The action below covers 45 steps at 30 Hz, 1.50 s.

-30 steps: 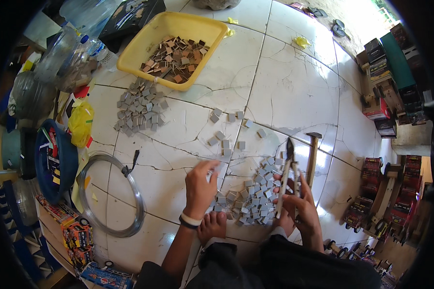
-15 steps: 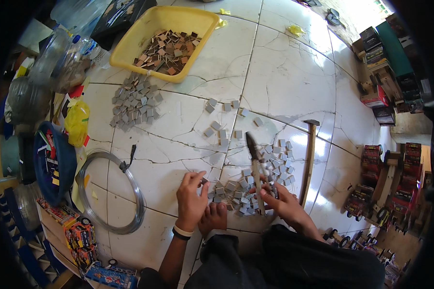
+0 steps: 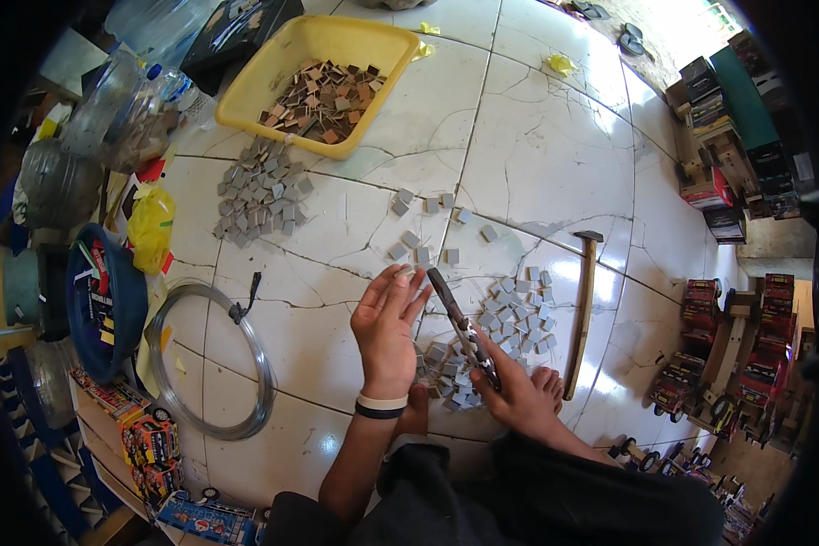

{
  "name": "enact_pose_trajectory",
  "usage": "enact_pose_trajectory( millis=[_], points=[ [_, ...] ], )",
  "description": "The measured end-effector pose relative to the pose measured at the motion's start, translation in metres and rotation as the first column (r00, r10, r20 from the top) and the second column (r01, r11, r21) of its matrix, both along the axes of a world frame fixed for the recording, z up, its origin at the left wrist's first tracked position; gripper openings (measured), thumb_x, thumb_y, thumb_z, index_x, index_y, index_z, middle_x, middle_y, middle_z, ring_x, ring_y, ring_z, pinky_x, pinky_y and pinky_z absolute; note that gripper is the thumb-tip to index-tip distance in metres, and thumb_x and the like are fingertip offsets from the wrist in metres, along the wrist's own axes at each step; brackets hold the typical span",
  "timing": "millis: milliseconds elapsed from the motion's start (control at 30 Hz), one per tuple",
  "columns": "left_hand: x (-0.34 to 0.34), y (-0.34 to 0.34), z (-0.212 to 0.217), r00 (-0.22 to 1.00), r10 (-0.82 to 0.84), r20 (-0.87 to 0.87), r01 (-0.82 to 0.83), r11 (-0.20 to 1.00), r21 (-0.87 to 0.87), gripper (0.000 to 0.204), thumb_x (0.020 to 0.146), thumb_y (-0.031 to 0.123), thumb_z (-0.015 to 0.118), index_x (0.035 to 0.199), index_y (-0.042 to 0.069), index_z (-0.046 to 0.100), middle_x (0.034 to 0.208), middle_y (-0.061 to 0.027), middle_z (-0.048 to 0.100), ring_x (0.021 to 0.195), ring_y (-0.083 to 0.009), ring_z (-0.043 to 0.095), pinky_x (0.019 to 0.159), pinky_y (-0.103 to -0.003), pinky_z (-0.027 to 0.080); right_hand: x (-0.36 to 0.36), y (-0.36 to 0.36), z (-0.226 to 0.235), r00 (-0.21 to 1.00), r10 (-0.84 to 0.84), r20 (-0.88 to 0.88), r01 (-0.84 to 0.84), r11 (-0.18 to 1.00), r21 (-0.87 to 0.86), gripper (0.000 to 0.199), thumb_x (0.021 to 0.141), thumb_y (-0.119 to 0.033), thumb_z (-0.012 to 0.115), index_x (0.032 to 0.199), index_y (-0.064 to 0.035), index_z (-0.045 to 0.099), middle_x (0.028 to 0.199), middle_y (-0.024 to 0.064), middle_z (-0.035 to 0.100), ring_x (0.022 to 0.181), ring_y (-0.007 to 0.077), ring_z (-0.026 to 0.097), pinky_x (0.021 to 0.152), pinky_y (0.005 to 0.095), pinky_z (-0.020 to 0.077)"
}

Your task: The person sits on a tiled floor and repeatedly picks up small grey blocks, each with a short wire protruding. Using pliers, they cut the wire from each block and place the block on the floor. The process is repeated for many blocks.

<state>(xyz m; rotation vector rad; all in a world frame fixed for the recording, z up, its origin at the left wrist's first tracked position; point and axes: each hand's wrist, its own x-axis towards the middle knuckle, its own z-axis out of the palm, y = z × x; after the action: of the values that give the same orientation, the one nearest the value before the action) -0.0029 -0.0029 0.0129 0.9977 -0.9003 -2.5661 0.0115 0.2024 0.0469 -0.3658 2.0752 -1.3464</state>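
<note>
Gripping the pliers (image 3: pixel 460 323), the right hand (image 3: pixel 510 391) angles them up-left from the grey pile (image 3: pixel 446 373); left hand (image 3: pixel 387 318) spread, nearer their tip.

Cracked white tiled floor (image 3: pixel 555 155), sunlit

The right hand (image 3: pixel 519 391) hides the pliers' (image 3: pixel 460 323) handles and some grey pieces (image 3: pixel 519 314).

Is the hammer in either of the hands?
No. The hammer lies on the tiled floor, apart from the right hand, which grips pliers; the left hand is open.
</note>
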Motion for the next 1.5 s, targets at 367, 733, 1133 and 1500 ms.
enact_pose_trajectory(
  millis=[367, 733, 1133, 1500],
  points=[
    [-0.006, 0.019, 0.011, 1.000, -0.024, 0.016, 0.024, 1.000, 0.011, 0.028, 0.105, 0.011, 0.070, 0.128, -0.003, 0.064, 0.126, -0.0143, 0.071, 0.122, -0.0303, 0.070, 0.108, -0.042, 0.058, 0.000, 0.000, -0.001, 0.995, -0.019, -0.094, 0.021, 1.000, 0.020, 0.069, 0.103, 0.000, 0.062, 0.166, -0.0044, 0.035, 0.134, 0.0273, 0.060, 0.126, 0.0426, 0.060, 0.109, 0.0418, 0.0450],
    [-0.007, 0.020, 0.008, 1.000, -0.004, 0.011, 0.003, 0.999, 0.042, 0.026, 0.103, 0.010, 0.071, 0.124, -0.004, 0.064, 0.124, -0.0161, 0.072, 0.121, -0.0307, 0.071, 0.108, -0.043, 0.058, -0.001, -0.001, -0.008, 0.990, -0.020, -0.142, 0.028, 0.998, 0.052, 0.074, 0.101, 0.001, 0.062, 0.169, -0.0128, 0.033, 0.106, 0.0228, 0.058, 0.096, 0.0381, 0.058, 0.089, 0.0430, 0.0469],
    [-0.006, 0.019, 0.006, 1.000, 0.029, -0.005, -0.028, 0.998, 0.049, 0.023, 0.104, 0.010, 0.070, 0.122, -0.004, 0.063, 0.122, -0.0170, 0.073, 0.119, -0.0304, 0.072, 0.107, -0.042, 0.059, -0.004, -0.006, -0.001, 0.995, -0.013, -0.097, 0.019, 0.998, 0.061, 0.078, 0.100, 0.004, 0.061, 0.170, -0.0127, 0.030, 0.101, 0.0207, 0.053, 0.090, 0.0369, 0.054, 0.087, 0.0403, 0.0454],
    [-0.008, 0.014, -0.017, 0.987, -0.037, -0.159, -0.031, 0.913, -0.407, 0.027, 0.104, 0.008, 0.071, 0.127, -0.006, 0.069, 0.125, -0.0169, 0.074, 0.114, -0.0206, 0.071, 0.103, -0.033, 0.058, -0.008, -0.001, 0.012, 0.761, -0.039, 0.648, 0.171, 0.975, -0.142, 0.071, 0.110, -0.016, 0.062, 0.171, -0.0122, 0.025, 0.118, 0.0082, 0.062, 0.098, 0.0150, 0.057, 0.085, 0.0317, 0.0512]
  ],
)
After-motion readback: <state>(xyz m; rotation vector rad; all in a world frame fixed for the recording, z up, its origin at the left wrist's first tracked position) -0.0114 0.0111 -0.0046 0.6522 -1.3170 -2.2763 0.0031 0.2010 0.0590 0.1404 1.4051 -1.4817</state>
